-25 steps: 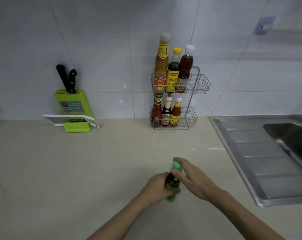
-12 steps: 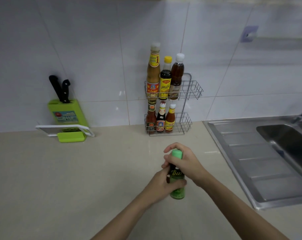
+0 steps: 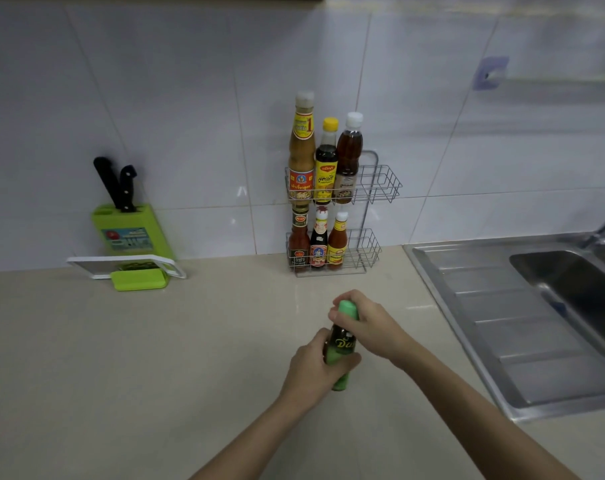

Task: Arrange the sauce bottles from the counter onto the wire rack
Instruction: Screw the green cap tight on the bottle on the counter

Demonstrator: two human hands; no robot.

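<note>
Fingers (image 3: pixel 342 318) of the right hand (image 3: pixel 370 323) are curled tight round the green cap of the green-label bottle (image 3: pixel 342 348), while the left hand (image 3: pixel 315 370) has its fingers wrapped closed round the bottle's lower body, thumb across the front of the label. So both hands are clamped on the same bottle, one on top, one lower down. Can't tell if its base is touching the bench (image 3: pixel 155 358) or lifted just off it; the left hand hides that.

Bottle sits out front of the wire rack (image 3: pixel 380 188), well apart from it, towards the camera. The rack stands at the back of the bench against the tiled wall. Its upper shelf has three tall bottles crowded to the left end: a tan sauce bottle (image 3: pixel 301 150), a dark one with a yellow cap (image 3: pixel 326 164), and a brown one with a white cap (image 3: pixel 349 154). Lower shelf has three small bottles (image 3: pixel 317 242), also to the left. The right end of both shelves is bare wire.

Way off to the left of the rack is a green knife block (image 3: pixel 129 233) with two black handles poking out, and a white-framed thing lying in front of it. Right of the rack is the steel sink (image 3: pixel 502 306) with its ribbed drainer.
</note>
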